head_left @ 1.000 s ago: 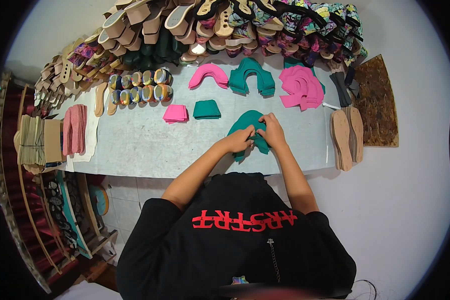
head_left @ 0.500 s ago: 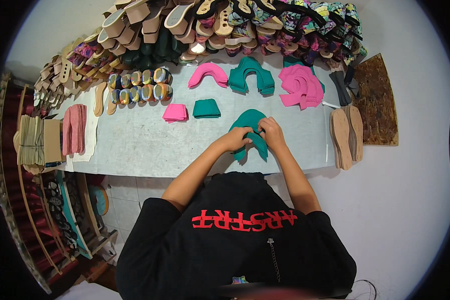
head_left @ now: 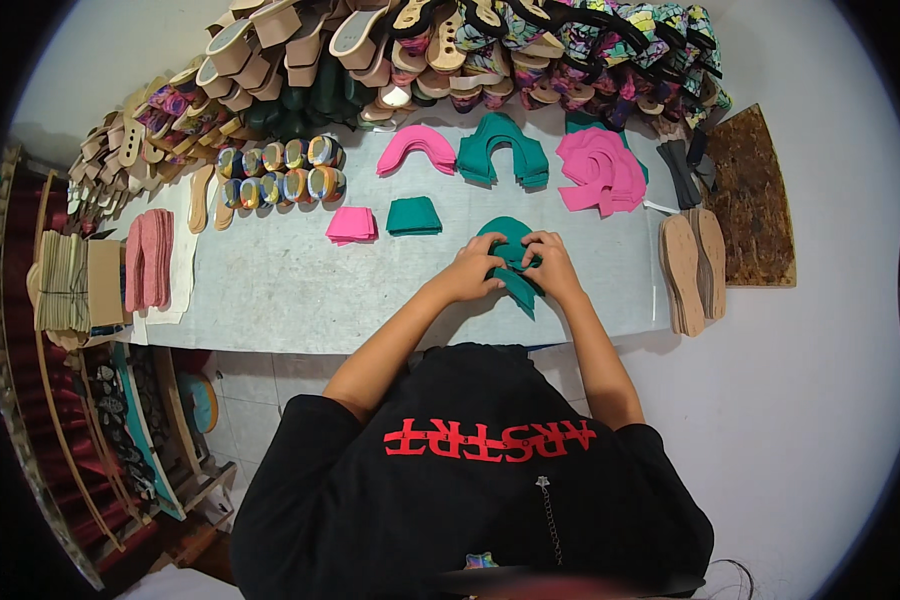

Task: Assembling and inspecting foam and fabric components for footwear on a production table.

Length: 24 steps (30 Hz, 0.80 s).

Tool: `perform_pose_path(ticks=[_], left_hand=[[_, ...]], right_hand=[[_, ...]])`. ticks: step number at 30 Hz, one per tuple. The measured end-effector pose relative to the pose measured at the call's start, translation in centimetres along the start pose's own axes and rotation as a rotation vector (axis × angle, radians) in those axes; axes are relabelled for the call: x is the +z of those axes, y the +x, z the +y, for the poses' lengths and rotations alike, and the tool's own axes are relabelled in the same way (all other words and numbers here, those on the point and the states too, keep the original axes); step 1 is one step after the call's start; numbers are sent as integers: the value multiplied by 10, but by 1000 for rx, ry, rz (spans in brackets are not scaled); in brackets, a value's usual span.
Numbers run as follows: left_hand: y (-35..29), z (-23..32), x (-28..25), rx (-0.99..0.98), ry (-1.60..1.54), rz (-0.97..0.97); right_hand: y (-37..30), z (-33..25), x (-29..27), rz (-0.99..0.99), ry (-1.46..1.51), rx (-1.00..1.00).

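Both my hands meet over a stack of teal curved fabric pieces [head_left: 515, 240] lying on the grey worktable [head_left: 290, 290]. My left hand [head_left: 475, 272] pinches the stack from its left side. My right hand [head_left: 550, 265] grips it from the right, fingers curled over the top edge. The lower tips of the teal pieces stick out below my hands. A small folded teal square [head_left: 413, 215] and a folded pink square [head_left: 351, 224] lie just left of my hands.
Farther back lie piles of pink arches [head_left: 416, 146], teal arches [head_left: 500, 150] and pink pieces [head_left: 598, 168]. Sandal soles and printed straps crowd the table's far edge. Tan insoles [head_left: 695, 268] and a brown board [head_left: 750, 200] sit right, pink insoles [head_left: 150, 258] left.
My hands have stayed on the teal pieces with only small finger shifts; the stack sits in nearly the same place.
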<state>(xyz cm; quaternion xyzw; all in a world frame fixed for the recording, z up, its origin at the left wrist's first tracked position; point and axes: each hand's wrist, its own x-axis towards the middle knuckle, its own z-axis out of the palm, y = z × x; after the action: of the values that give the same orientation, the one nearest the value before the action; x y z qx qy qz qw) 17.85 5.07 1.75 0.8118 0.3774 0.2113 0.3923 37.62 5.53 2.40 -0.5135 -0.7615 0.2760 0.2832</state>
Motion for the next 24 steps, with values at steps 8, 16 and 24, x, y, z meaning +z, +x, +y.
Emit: perform_pose_path(ticks=[8,16,24], left_hand=[[-1,3,-3,-4,-77,-61],[1,-1,4,37,-37,125],[2,4,15,-2,-1,182]], right_hand=[[-5,-11,-4,-46,153,125],[-14,-15,1,16,388,213],[-23,-21,5,-6,677,437]])
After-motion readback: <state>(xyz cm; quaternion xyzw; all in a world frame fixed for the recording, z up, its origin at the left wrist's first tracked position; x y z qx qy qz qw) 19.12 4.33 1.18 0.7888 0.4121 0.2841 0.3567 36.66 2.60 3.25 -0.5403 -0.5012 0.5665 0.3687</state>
